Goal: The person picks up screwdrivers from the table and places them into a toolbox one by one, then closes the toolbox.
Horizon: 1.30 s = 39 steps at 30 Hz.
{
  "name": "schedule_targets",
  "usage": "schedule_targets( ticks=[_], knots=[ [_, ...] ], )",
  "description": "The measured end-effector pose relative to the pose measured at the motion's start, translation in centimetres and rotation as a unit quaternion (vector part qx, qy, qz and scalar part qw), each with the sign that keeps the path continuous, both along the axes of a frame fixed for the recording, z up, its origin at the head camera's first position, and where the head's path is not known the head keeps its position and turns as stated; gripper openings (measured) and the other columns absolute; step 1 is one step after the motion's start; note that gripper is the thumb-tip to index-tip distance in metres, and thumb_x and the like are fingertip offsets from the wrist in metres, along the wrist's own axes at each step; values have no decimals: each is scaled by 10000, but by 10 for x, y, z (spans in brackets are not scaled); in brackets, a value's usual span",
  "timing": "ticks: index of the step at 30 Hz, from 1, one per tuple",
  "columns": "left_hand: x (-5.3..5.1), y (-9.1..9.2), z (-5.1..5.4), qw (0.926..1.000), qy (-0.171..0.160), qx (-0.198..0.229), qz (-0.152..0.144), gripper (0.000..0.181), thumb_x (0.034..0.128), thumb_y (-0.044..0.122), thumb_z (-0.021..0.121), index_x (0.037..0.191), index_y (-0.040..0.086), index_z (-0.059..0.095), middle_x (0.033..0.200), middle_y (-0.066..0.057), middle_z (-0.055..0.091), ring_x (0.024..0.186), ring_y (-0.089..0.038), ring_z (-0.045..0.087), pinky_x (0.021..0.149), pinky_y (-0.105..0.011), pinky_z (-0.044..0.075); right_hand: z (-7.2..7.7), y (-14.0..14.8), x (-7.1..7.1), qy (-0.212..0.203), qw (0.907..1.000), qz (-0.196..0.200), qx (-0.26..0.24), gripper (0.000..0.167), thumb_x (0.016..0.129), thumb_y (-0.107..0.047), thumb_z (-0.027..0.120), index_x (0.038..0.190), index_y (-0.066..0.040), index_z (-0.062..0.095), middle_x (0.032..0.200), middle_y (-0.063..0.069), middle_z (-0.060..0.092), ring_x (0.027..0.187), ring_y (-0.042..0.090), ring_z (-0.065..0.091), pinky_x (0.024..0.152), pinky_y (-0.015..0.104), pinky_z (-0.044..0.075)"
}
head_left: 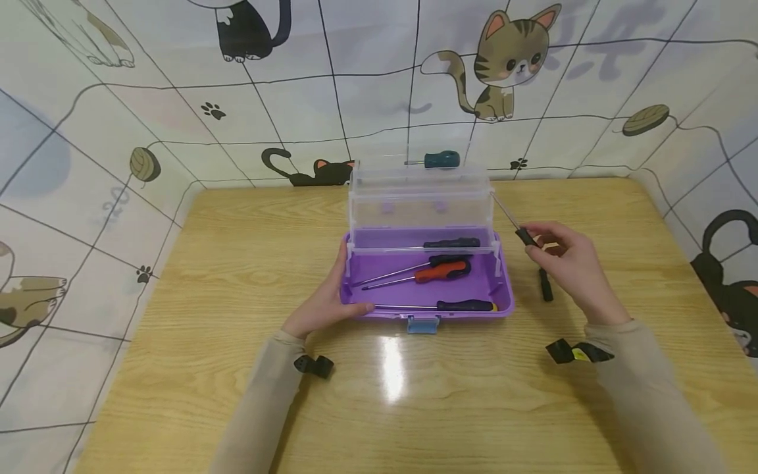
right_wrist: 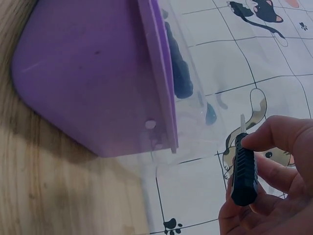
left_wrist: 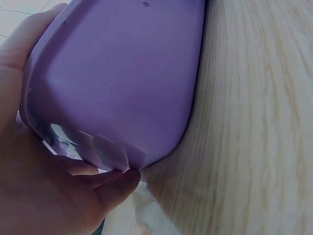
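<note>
Cat-printed backdrop (head_left: pixel 373 108), grid-lined, standing behind and beside a wood-grain bench (head_left: pixel 254 250).

Item 1: slim screwdriver (head_left: pixel 526 236), black ribbed handle pinched between thumb and fingers of the right hand (head_left: pixel 567 263), raised above the bench. Long axis slanting; shaft runs from the fingers leftward and away from the person, tip just beside the clear lid (head_left: pixel 408 214).

Item 2: black handle (head_left: pixel 545 285), on the bench just below the right fingers, pointing roughly toward and away from the person.

Item 3: purple box (head_left: pixel 503 289), left of the right fingers, lid raised. Left hand (head_left: pixel 324 299) grips its left end, thumb along the front rim.

Contents, right of the left fingers: two black-handled screwdrivers at the rear, one red-and-black screwdriver (head_left: pixel 443 271), one yellow-ended screwdriver (head_left: pixel 466 306) along the front; all shafts point leftward.

Fittings: blue latch (head_left: pixel 422 324), front.

Item 4: teal-handled screwdriver (head_left: pixel 442 159), at the lid's far edge, beyond both hands' fingers, shaft leftward; whether on or behind the lid, cannot tell.
</note>
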State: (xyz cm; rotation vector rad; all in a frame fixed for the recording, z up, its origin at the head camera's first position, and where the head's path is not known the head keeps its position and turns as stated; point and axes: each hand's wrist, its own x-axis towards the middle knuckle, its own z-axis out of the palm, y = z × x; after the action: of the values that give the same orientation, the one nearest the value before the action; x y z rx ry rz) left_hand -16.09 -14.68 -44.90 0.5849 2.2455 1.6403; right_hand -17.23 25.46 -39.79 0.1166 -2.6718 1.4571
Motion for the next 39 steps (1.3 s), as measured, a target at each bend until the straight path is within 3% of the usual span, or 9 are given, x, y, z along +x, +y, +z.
schedule_targets(
  ticks=[2, 6, 10, 17, 28, 39],
  knots=[
    [-2, -2, -9, 10000, -11, 10, 8, 1282, 752, 171, 835, 1502, 391, -181, 1593, 46, -134, 1445, -168, -28, 1146, -459, 33, 3, -3, -2, -23, 10000, 52, 64, 317, 918, -80, 633, 1233, -49, 634, 1061, -51, 602, 911, 107, 491, 727, 165, 421],
    [-4, -3, -12, 10000, -30, 21, 7, 1284, 744, 224, 845, 1493, 425, -179, 1588, 72, -140, 1443, -153, -41, 1145, -462, 26, 8, -7, -5, -88, 9997, 199, 144, 334, 924, -101, 630, 1256, -56, 622, 1070, 9, 597, 919, 117, 488, 745, 191, 412],
    [-2, 0, -4, 9999, -109, 122, -52, 1284, 759, 92, 814, 1501, 353, -202, 1588, 27, -170, 1443, -176, -65, 1143, -470, 5, 12, -10, -8, -21, 9993, 340, 158, 329, 922, -80, 627, 1250, -59, 626, 1028, 46, 598, 894, 127, 497, 745, 201, 412],
    [4, 4, 21, 9982, -321, 466, -199, 1267, 751, -18, 770, 1515, 207, -215, 1589, -113, -164, 1447, -296, 0, 1140, -503, 22, 17, -16, -13, -50, 9983, 542, 217, 328, 923, -79, 625, 1251, -82, 634, 1039, 65, 607, 900, 141, 499, 755, 215, 414],
    [4, 4, 20, 9984, -234, 461, -234, 1264, 753, -30, 768, 1515, 207, -214, 1591, -111, -154, 1449, -283, -3, 1142, -491, 24, 25, -27, -21, -6, 9919, 1141, 565, 330, 895, -30, 628, 1221, -72, 659, 1069, 78, 622, 906, 167, 484, 742, 213, 425],
    [3, 3, 22, 9990, -65, 298, -333, 1266, 756, -27, 773, 1506, 187, -224, 1591, -127, -144, 1448, -274, 24, 1146, -465, 51, 26, -37, -30, 46, 9856, 1443, 877, 356, 861, 46, 597, 1188, -68, 674, 1096, 87, 643, 890, 200, 495, 728, 268, 429]
  ],
)
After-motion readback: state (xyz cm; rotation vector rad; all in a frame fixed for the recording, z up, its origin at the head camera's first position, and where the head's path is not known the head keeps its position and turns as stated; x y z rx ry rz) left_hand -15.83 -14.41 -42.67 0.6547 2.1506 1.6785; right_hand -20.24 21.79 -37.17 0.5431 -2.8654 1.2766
